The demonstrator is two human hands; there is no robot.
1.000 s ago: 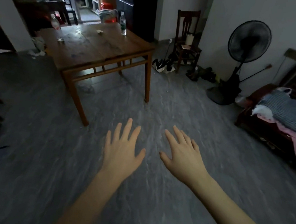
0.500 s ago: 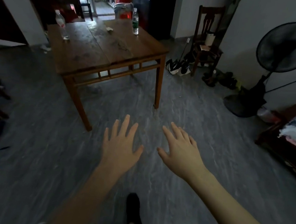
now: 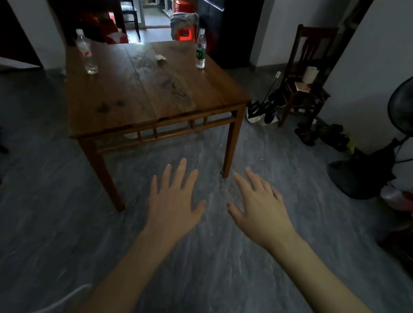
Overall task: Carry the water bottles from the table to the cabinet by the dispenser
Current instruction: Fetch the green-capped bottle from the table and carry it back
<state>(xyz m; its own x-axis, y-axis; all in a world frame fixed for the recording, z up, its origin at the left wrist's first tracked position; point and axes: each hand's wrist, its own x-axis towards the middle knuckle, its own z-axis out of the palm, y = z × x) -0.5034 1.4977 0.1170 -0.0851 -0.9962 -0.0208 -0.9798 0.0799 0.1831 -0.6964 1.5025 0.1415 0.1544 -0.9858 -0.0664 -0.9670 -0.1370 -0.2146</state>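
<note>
Hands, left hand (image 3: 174, 199) and right hand (image 3: 258, 207), were spread flat, apart and empty above the floor; green-label bottle (image 3: 201, 49) and red-label bottle (image 3: 86, 52) stood upright, well apart, on the table (image 3: 155, 95), so I judged rounding its near corner best.

No text can be read. The far right bottle (image 3: 201, 49) has a green label, the left bottle (image 3: 86, 51) a red one, both blurred.
</note>
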